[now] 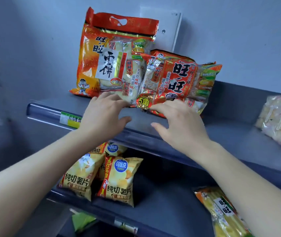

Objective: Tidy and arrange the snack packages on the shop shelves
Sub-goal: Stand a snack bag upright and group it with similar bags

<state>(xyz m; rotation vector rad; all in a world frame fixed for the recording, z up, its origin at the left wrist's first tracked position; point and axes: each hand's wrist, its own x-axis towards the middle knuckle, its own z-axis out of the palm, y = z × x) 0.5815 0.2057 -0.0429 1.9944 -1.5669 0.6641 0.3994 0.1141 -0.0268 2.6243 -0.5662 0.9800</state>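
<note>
A tall orange-red rice cracker bag [109, 53] stands upright against the wall on the top shelf [222, 130]. To its right a second red rice cracker bag [175, 82] leans tilted, overlapping the first one's lower corner. My left hand [103, 113] reaches to the bottom edge of the tall bag, fingers spread and relaxed. My right hand [179, 122] hovers at the lower edge of the tilted bag near its round gold sticker, fingertips just touching or nearly so. Neither hand grips anything.
A clear bag of pale snacks [280, 122] lies at the top shelf's right end. Yellow potato chip bags [117, 180] stand on the shelf below. A yellow-green cracker bag [222, 212] lies lower right. A white box [170, 29] leans on the wall behind.
</note>
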